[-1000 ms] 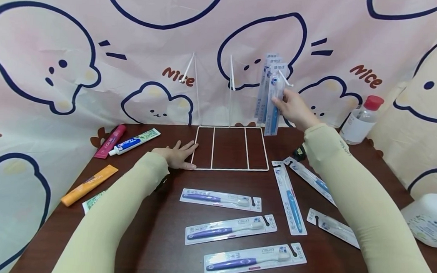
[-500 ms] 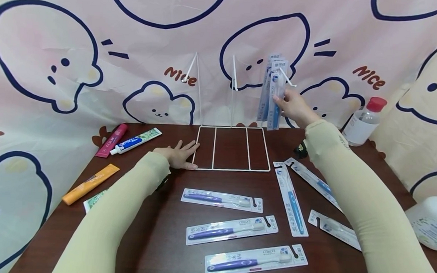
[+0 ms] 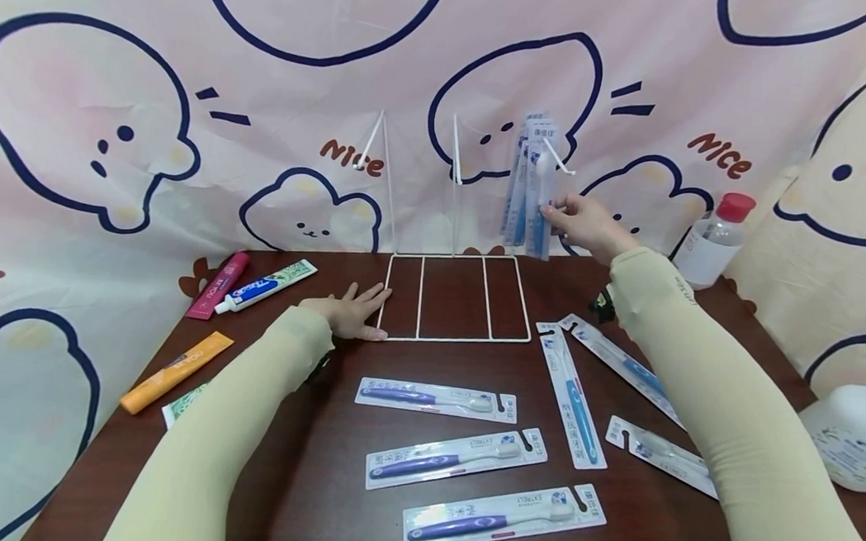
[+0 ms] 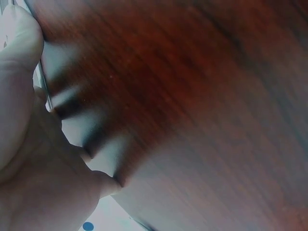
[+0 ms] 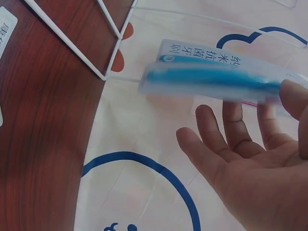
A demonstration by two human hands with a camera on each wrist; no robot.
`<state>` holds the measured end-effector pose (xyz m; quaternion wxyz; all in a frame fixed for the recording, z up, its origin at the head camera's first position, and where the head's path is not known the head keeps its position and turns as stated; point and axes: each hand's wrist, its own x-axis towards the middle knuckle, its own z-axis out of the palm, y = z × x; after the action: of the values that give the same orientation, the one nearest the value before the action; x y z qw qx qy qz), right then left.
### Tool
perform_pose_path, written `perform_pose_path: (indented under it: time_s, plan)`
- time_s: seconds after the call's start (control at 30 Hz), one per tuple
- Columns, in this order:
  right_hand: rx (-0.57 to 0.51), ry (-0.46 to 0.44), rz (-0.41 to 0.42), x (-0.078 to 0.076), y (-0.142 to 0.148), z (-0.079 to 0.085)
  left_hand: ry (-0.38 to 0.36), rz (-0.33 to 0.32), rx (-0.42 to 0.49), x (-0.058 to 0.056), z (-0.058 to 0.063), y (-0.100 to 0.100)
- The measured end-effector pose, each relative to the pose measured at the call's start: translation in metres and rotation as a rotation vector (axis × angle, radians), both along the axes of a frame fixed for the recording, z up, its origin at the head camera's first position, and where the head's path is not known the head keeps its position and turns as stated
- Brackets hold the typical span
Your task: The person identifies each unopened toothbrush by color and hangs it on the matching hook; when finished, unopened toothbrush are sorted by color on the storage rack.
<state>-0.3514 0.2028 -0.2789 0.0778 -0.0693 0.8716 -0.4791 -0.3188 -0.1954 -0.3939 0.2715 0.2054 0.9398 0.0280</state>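
Note:
My right hand (image 3: 586, 222) pinches the lower right edge of a packaged blue toothbrush (image 3: 540, 174), which hangs on the right hook (image 3: 557, 156) of a white wire rack (image 3: 454, 339). Other packs hang behind it on that hook. Seen from the right wrist, the thumb lies over the blurred toothbrush pack (image 5: 207, 79) and the fingers spread behind it. The left hand (image 3: 352, 311) rests with spread fingers on the left edge of the rack's base. In the left wrist view that left hand (image 4: 43, 159) lies on the dark tabletop.
The left hook (image 3: 370, 141) and middle hook (image 3: 458, 152) hold nothing. Several packaged toothbrushes, such as a purple one (image 3: 459, 458), lie in front of the rack. Toothpaste tubes, one orange (image 3: 177, 371), lie left. A red-capped bottle (image 3: 712, 242) and white bottle (image 3: 854, 437) stand right.
The front toothbrush pack has moved back along the right hook, closer to the packs behind. My right hand has slid lower along its edge. The left hand stays on the rack.

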Motion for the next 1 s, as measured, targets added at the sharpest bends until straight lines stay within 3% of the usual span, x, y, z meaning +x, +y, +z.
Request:
perform_pose_path:
  time_s: [0.2,0.4,0.5,0.57,0.73,0.83,1.0]
  plan:
    - [0.022,0.003,-0.013,0.000,-0.003,-0.004,-0.004,-0.004,0.006,-0.001,-0.003,-0.001]
    - [0.059,0.017,0.027,0.006,0.000,-0.003,-0.008,-0.003,0.010,-0.002,-0.004,-0.001]
    - [0.149,0.045,0.093,0.015,0.012,-0.005,-0.007,-0.008,0.010,-0.002,-0.002,-0.001]
    - [0.276,0.056,0.138,0.026,0.023,-0.010,-0.009,-0.011,0.010,-0.002,0.000,0.000]
    - [0.677,0.072,0.243,0.064,0.052,-0.041,-0.006,-0.012,-0.006,-0.001,0.002,0.001]
    - [0.832,0.092,0.273,0.088,0.065,-0.067,-0.005,-0.016,-0.016,-0.001,0.002,0.002]
    - [0.847,0.132,0.201,0.111,0.076,-0.097,-0.012,-0.013,-0.011,-0.001,0.000,0.001]
